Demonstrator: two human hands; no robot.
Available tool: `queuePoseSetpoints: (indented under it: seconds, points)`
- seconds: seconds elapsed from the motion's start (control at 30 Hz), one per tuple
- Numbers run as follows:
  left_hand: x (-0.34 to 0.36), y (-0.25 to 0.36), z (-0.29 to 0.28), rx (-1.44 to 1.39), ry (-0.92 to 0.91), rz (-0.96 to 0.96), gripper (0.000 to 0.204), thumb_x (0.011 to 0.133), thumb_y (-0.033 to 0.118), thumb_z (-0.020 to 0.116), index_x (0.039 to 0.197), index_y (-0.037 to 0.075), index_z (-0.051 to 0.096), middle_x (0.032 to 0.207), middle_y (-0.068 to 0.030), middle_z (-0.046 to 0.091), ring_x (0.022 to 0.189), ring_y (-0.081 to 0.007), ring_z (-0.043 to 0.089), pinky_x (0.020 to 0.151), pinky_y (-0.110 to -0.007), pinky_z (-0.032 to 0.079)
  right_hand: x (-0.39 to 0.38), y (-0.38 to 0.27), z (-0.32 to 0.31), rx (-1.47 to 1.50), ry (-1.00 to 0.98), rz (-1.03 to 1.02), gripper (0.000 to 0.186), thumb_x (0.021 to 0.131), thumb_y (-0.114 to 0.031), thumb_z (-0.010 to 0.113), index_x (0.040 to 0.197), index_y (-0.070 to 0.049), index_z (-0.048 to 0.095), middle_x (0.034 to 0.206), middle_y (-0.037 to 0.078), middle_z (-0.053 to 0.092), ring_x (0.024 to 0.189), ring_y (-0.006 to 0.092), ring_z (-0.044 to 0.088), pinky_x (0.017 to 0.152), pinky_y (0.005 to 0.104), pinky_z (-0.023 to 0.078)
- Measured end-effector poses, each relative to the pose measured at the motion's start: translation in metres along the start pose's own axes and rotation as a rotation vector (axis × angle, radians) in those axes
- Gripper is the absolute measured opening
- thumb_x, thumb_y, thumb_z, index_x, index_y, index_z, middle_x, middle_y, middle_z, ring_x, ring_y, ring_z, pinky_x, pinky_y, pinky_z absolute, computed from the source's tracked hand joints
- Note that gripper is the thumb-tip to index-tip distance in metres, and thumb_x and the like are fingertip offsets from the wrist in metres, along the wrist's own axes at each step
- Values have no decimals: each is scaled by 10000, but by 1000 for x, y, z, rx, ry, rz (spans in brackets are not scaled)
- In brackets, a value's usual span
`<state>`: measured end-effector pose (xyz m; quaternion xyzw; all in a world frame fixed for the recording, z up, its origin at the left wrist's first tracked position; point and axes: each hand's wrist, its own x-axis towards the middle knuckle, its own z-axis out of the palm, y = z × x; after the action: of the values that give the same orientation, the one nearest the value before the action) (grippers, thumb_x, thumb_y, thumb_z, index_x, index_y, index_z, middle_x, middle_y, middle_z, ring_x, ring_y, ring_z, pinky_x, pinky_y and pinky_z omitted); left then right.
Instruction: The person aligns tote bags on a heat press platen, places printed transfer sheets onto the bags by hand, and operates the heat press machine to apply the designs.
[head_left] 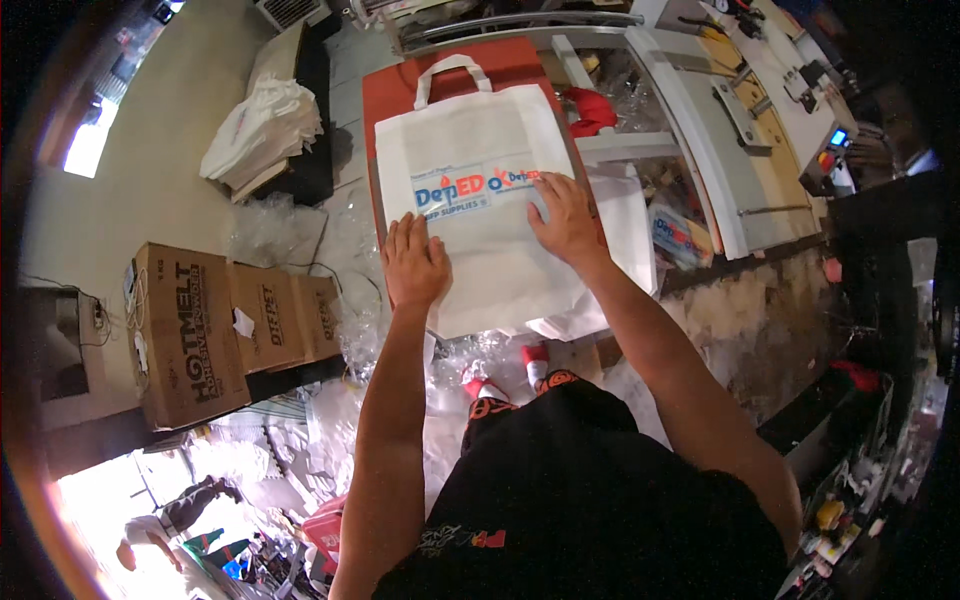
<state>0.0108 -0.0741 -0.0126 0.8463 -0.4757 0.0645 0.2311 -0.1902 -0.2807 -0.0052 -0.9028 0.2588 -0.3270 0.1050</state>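
A white fabric tote bag (470,270) with a blue and red print lies on a red board (450,55), its handles toward the far end. My left hand (415,260) lies on the bag's left side below the print, fingers apart. My right hand (563,225) rests with spread fingers at the right end of the print. More white fabric (625,225) shows beside and under the bag on the right.
Stacked white fabric (260,135) sits at the left. Printed cardboard boxes (290,335) line the left side. A press-like machine (740,160) stands at the right. Clear plastic (270,230) lies about. Another person (150,540) is at the lower left.
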Motion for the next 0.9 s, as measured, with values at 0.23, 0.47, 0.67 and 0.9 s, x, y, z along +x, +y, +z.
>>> queuePoseSetpoints:
  seconds: [0.23, 0.47, 0.67, 0.9]
  points:
    - [0, 4, -5, 4, -43, -65, 505, 946, 251, 513, 1412, 57, 507, 1503, -164, 451, 1412, -379, 372, 1181, -528, 257, 1, -1, 1, 0, -4, 8, 428, 838, -213, 700, 1192, 15, 622, 1289, 178, 579, 1229, 356, 515, 1056, 484, 393]
    - [1, 11, -9, -11, -52, -81, 514, 950, 272, 510, 1425, 75, 501, 1505, -140, 454, 1426, -363, 364, 1180, -530, 261, -4, 4, 4, -22, 7, -3, 474, 842, -226, 697, 1222, 43, 608, 1297, 188, 567, 1233, 358, 508, 1065, 479, 388]
    - [-2, 1, -7, 40, 4, -46, 522, 942, 303, 521, 1413, 77, 519, 1479, -126, 489, 1404, -346, 401, 1165, -505, 296, 1, -3, 3, -10, 2, 0, 469, 847, -225, 691, 1212, 58, 612, 1287, 199, 573, 1231, 366, 505, 1072, 477, 390]
    - [-2, 1, -5, 47, 15, -47, 527, 934, 310, 530, 1406, 75, 529, 1482, -114, 489, 1402, -344, 402, 1154, -518, 303, -2, -1, 5, 6, -4, 3, 462, 853, -213, 683, 1214, 65, 612, 1307, 198, 558, 1247, 369, 494, 1081, 476, 381]
